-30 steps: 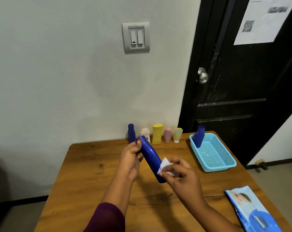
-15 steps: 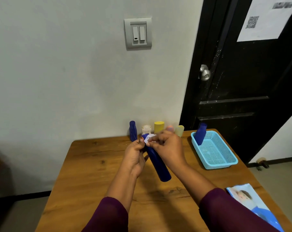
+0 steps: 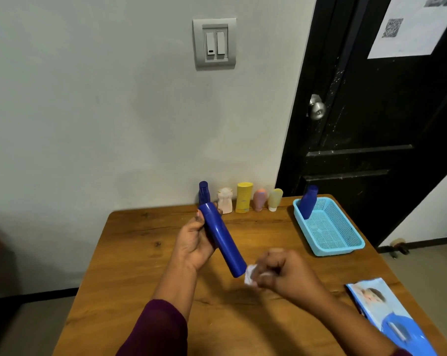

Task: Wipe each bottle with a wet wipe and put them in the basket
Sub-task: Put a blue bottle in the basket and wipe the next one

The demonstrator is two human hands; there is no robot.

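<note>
My left hand (image 3: 195,241) grips a long dark blue bottle (image 3: 223,238) near its upper end and holds it tilted above the wooden table (image 3: 130,255). My right hand (image 3: 284,274) pinches a crumpled white wet wipe (image 3: 250,274) right at the bottle's lower end. The hand is blurred. A light blue basket (image 3: 345,246) stands at the right, with one blue bottle (image 3: 308,201) leaning in its far corner. Along the wall stand a blue bottle (image 3: 203,192), a white one (image 3: 225,200), a yellow one (image 3: 243,197), a pink one (image 3: 259,199) and a pale green one (image 3: 275,199).
A blue wet wipe pack (image 3: 386,317) lies at the table's near right corner. Behind the table are a grey wall with a light switch (image 3: 214,43) and a black door (image 3: 376,119) with a round knob.
My right hand has slid the wipe from the bottle's top end, where it was half a second ago, down to its lower end. The left hand still holds the bottle tilted.
</note>
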